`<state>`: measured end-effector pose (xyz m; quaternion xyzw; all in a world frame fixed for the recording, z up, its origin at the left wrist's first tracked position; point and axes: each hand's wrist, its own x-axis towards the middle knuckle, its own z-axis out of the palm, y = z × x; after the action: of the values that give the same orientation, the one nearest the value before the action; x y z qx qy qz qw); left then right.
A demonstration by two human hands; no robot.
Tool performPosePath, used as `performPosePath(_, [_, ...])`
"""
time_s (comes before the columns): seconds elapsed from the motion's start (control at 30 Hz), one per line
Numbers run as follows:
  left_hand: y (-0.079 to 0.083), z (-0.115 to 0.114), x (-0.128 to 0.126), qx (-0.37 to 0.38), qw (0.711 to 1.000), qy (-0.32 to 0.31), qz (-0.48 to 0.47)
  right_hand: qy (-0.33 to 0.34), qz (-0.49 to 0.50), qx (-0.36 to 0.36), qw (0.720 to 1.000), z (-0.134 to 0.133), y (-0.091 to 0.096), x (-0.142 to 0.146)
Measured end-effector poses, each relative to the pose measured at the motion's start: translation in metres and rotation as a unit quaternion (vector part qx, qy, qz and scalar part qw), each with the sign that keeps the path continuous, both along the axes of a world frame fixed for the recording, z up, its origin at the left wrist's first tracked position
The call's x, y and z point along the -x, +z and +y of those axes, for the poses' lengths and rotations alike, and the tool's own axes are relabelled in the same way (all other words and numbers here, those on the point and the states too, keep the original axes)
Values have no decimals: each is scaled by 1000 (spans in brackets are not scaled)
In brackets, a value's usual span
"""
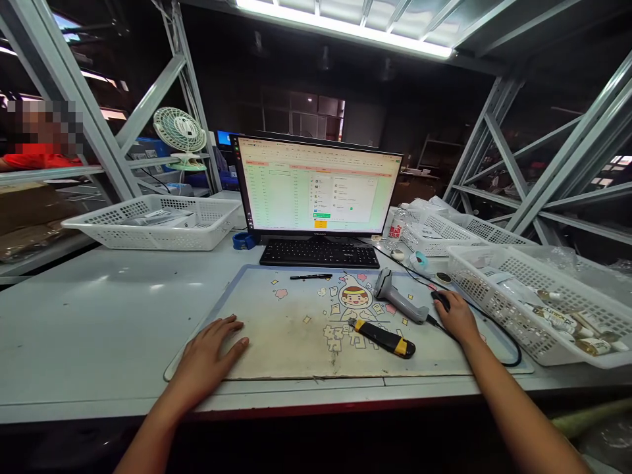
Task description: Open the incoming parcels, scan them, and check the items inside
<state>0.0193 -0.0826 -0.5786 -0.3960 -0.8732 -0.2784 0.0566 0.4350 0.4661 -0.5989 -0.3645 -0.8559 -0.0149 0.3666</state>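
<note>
My left hand point(211, 350) lies flat on the left part of a printed desk mat point(276, 329), fingers apart and nothing in it. On the mat's right side, my right hand point(457, 316) rests over a black computer mouse point(440, 301), its fingers curved round it. Between the hands lie a yellow-and-black utility knife point(382, 338), a grey barcode scanner point(401, 299) with its cable, and a black pen point(311, 276). Behind the mat stand a black keyboard point(318, 253) and a monitor point(320, 187) showing a spreadsheet and a smaller window.
White plastic baskets stand on both sides: one left point(197, 227) with bagged items, one right point(523, 329) with small packed goods. A bottle point(396, 227), tape rolls point(419, 261) and a blue ring point(243, 241) sit near the monitor. A fan point(180, 130) and a person point(42, 158) are at left.
</note>
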Motion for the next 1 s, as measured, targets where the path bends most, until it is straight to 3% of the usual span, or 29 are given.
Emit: performPosePath(1.0, [4, 1, -5, -4, 1000, -1, -5, -23, -8, 18, 1000, -5, 3, 1])
